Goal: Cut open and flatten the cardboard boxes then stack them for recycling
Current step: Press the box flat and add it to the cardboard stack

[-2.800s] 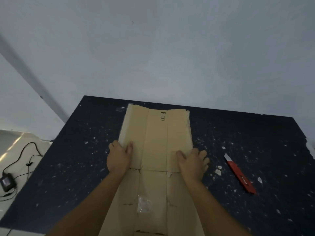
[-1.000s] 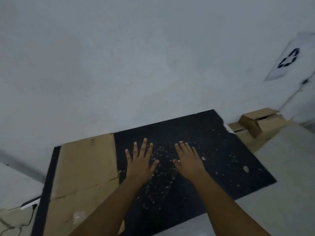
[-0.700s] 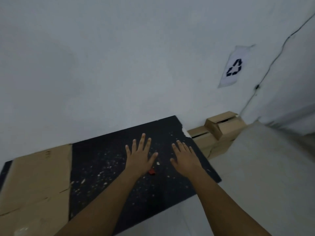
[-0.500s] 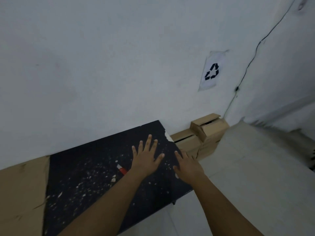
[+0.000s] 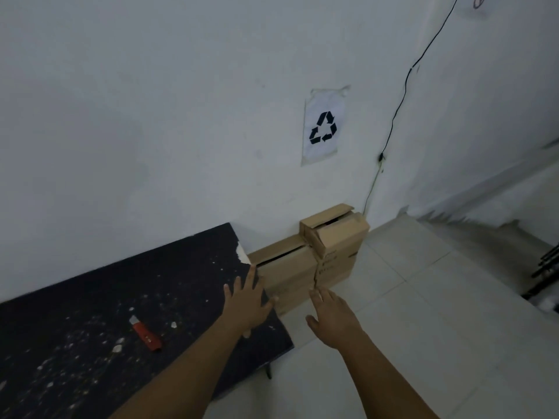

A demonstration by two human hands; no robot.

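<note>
Two brown cardboard boxes stand on the floor against the wall, right of the table. The taller box point(image 5: 337, 246) has its top flaps ajar; the lower box point(image 5: 287, 275) sits to its left. My left hand point(image 5: 246, 300) is open, fingers spread, above the table's right corner and close to the lower box. My right hand point(image 5: 331, 317) is open and empty, its fingertips just short of the seam between the two boxes. A red utility knife point(image 5: 146, 335) lies on the table. The flattened cardboard is out of view.
The dark table point(image 5: 90, 297) is littered with small white scraps and has a chipped far right corner. A recycling sign point(image 5: 323, 127) hangs on the wall above the boxes, with a black cable point(image 5: 399, 95) beside it. Pale floor tiles point(image 5: 423, 297) stretch to the right.
The view has swung right, away from the flattened cardboard. Both empty hands have travelled across the table to its right end, and the two standing boxes have come close.
</note>
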